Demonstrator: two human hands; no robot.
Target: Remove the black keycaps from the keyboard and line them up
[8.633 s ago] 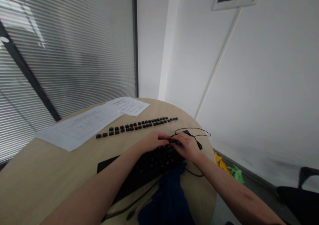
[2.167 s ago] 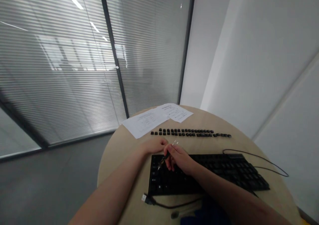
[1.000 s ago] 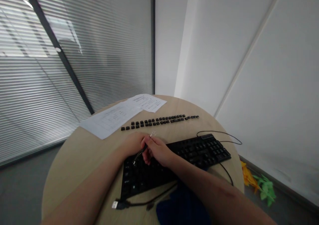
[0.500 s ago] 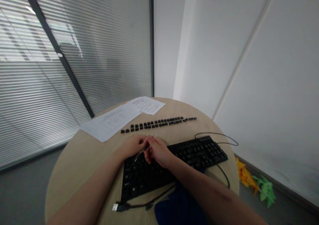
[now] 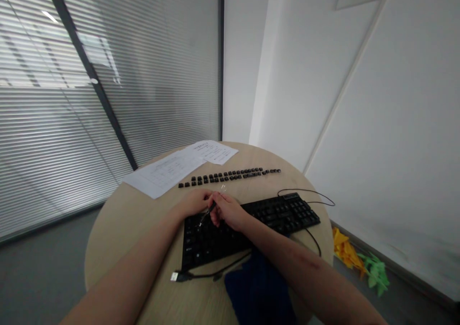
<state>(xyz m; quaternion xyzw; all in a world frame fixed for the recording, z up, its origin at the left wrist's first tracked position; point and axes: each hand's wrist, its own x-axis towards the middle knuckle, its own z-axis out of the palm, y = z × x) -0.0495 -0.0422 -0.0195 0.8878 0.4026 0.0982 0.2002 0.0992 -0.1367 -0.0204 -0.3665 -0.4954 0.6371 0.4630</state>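
My right hand (image 5: 227,212) is closed round a keycap puller (image 5: 205,216), a thin dark tool with wire ends. One wire end points down at the left part of a black keyboard (image 5: 276,215); the other shows faintly above my knuckles. Against my right fingers lies my left hand (image 5: 196,203), its fingers curled in at the keyboard's upper left edge. Their tips are partly covered, so what they hold, if anything, stays hidden. Beyond both hands, several loose black keycaps (image 5: 216,179) are lined up in two rows on the table.
Printed paper sheets (image 5: 165,172) lie at the back left of the round wooden table (image 5: 118,238). A USB plug (image 5: 178,276) and cable rest before the keyboard, beside dark blue cloth (image 5: 257,286). Yellow (image 5: 345,250) and green (image 5: 375,272) pieces lie on the floor.
The camera view has shifted slightly, so the table and keyboard appear a little higher and narrower. Both hands keep nearly the same pose over the keyboard, the puller still in the right.
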